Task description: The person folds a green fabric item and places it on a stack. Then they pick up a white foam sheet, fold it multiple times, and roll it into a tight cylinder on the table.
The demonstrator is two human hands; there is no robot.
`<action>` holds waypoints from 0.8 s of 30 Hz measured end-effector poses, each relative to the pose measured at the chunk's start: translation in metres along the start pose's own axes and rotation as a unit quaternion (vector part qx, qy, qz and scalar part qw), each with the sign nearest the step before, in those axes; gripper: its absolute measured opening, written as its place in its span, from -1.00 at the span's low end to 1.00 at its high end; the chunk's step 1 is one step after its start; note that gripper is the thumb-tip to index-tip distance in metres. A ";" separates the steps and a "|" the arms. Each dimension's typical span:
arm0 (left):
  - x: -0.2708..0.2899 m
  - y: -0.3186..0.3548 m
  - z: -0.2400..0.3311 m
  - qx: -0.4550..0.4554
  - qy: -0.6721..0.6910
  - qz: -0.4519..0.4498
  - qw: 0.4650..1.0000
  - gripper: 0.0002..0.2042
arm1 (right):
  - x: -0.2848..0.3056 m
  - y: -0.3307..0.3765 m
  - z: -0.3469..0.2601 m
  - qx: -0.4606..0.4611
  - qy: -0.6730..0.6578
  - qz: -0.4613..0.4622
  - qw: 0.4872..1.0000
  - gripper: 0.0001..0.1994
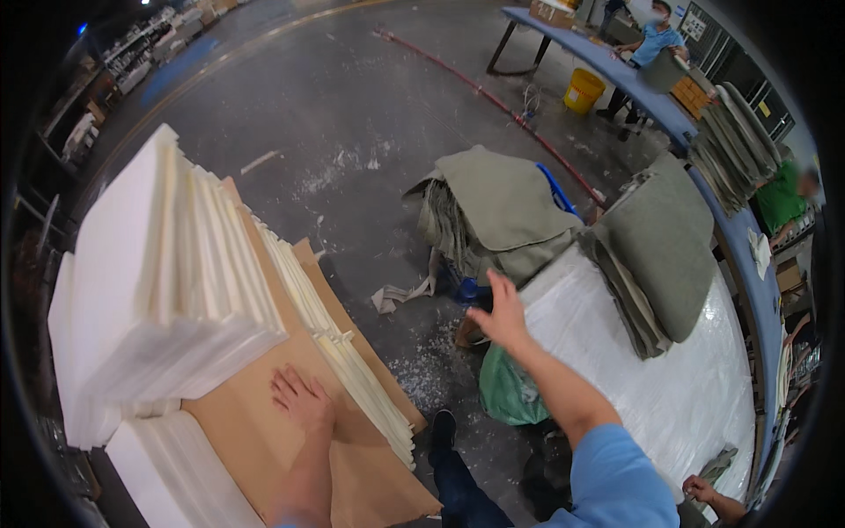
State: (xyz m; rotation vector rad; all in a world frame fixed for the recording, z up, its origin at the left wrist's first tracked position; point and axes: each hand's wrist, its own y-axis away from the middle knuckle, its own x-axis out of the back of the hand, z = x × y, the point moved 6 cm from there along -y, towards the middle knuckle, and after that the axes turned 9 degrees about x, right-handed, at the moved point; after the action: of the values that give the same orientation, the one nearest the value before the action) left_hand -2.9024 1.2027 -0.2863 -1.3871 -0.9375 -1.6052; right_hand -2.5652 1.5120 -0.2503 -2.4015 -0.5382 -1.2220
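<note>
Hands out over boards and bench.
Left hand (302, 398) flat, fingers spread, on the brown cardboard sheet (264, 440) beside white foam stacks (167, 282); right hand (502, 314) open in air, holding nothing, above the green bag (506, 392).

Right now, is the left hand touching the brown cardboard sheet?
Touching. The head view shows the left hand lying flat, palm down, on the brown cardboard sheet, with no gap visible beneath the fingers, beside the stacked white foam sheets.
</note>
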 end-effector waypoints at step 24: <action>-0.033 -0.016 -0.005 -0.033 -0.090 -0.016 0.995 -0.32 | -0.005 -0.290 0.224 -0.167 0.137 0.086 0.973 -0.43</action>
State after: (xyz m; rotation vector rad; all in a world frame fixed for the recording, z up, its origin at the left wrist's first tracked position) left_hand -2.9161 1.2075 -0.3201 -1.5900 -1.0253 -1.5663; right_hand -2.5621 1.8698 -0.3277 -2.4181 -0.0397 -1.6364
